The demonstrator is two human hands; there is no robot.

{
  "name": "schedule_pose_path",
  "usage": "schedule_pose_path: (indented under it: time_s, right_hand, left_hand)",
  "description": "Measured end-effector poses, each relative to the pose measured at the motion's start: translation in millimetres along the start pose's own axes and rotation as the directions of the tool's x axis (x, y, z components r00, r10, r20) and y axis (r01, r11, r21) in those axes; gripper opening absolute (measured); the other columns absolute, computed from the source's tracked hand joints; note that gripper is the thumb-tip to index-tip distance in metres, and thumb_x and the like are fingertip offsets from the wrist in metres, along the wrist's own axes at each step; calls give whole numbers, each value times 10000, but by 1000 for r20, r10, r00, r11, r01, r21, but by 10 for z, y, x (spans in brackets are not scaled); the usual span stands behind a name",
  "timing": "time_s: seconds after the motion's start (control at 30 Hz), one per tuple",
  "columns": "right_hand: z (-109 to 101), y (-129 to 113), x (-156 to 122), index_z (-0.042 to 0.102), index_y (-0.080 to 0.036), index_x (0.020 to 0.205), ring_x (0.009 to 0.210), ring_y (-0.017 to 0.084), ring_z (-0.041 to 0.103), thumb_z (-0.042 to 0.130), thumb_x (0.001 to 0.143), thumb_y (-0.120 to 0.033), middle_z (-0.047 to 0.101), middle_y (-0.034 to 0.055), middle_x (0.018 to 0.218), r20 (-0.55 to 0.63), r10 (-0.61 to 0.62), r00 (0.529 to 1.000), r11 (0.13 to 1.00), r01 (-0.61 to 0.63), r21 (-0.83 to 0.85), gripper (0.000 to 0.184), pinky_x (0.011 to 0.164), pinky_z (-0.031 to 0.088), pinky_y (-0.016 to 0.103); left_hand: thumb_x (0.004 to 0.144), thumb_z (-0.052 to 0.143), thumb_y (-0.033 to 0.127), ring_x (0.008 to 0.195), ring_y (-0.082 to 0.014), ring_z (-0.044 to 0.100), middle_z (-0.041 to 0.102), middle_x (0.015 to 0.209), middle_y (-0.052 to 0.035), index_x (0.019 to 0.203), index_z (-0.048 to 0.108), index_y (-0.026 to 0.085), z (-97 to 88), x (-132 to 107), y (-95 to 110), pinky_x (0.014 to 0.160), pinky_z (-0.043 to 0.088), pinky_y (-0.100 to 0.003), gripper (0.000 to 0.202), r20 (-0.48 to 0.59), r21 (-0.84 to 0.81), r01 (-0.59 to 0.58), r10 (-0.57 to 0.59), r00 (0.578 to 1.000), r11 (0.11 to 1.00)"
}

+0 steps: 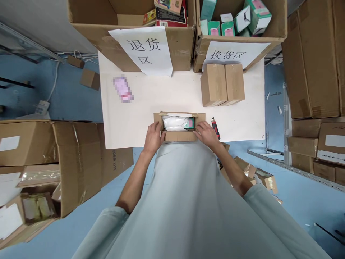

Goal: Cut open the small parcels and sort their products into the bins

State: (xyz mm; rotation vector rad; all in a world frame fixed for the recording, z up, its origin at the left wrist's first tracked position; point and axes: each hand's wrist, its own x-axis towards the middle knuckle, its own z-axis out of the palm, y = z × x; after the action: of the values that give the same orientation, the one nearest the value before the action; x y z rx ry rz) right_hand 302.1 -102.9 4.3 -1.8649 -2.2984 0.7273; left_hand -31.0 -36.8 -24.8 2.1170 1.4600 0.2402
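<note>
At the table's front edge sits a small cardboard box (179, 136) with its flaps folded out. Inside it lie a white plastic packet (174, 123) and, at the right end, a green and pink carton (190, 123). My left hand (154, 136) pinches the box's left end, thumb toward the front flap. On the opposite end, my right hand (207, 133) has its fingers closed on the right flap. A red and black box cutter (215, 128) lies on the table just beyond my right hand.
Two closed cardboard boxes (222, 85) stand at the right of the white table (151, 93). Behind are two large open cartons with paper signs, the left carton (107, 43) and the right carton (199, 54). A blurred pink item (123, 89) lies at left. Stacked boxes (29, 144) flank the table.
</note>
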Motion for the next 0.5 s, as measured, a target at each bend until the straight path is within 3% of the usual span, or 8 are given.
schedule_pose_path:
  time_s: [0.07, 0.13, 0.2, 0.27, 0.4, 0.5]
  right_hand:
    - [32, -32, 52, 666, -144, 1580, 1580, 373, 531, 658, 1126, -305, 602, 214, 1689, 40, -42, 998, 997, 40, 60, 482, 1320, 468, 551]
    - [76, -13, 138, 484, -169, 1751, 1731, 392, 373, 828, 1012, -281, 387, 211, 1865, 50, -57, 997, 993, 52, 109, 824, 1387, 406, 581]
    - [124, 51, 246, 316, -184, 1838, 1801, 402, 224, 965, 880, -267, 227, 215, 1930, 40, -61, 997, 988, 54, 147, 1160, 1436, 329, 589]
    - [166, 132, 356, 206, -175, 1869, 1819, 404, 151, 1034, 793, -282, 156, 228, 1943, 32, -64, 997, 984, 58, 169, 1362, 1463, 261, 581]
    - [225, 263, 499, 111, -142, 1881, 1821, 402, 138, 1037, 786, -356, 139, 242, 1940, 45, -39, 998, 981, 29, 193, 1451, 1462, 251, 568]
    - [276, 314, 522, 93, -135, 1883, 1820, 400, 147, 1014, 817, -445, 146, 249, 1937, 47, -17, 999, 971, 5, 238, 1443, 1456, 260, 571]
  left_hand:
    - [1079, 526, 287, 1548, -416, 549, 565, 1661, -247, 1549, 616, 140, 21, 7, 55, 1331, 470, -627, 500, 3, -10, -16, 17, 1000, 1000]
    - [1051, 516, 226, 1550, -408, 552, 540, 1690, -234, 1551, 619, 155, 37, 18, 98, 1332, 472, -627, 516, 7, -28, -21, 21, 1000, 999]
    - [1023, 521, 196, 1552, -404, 556, 526, 1709, -216, 1560, 615, 179, 53, 27, 116, 1330, 476, -631, 546, 12, -46, -14, 15, 1000, 999]
    - [998, 529, 181, 1554, -407, 561, 512, 1729, -208, 1574, 606, 189, 57, 30, 124, 1321, 490, -627, 582, 26, -45, -6, 7, 1000, 999]
    - [960, 550, 154, 1591, -458, 531, 474, 1769, -238, 1623, 566, 147, 6, 59, 234, 1283, 522, -647, 663, 67, -3, 2, -2, 998, 1000]
    - [986, 552, 137, 1614, -449, 512, 488, 1769, -239, 1647, 550, 125, -26, 207, 485, 1313, 489, -632, 661, 83, 43, -93, 89, 993, 995]
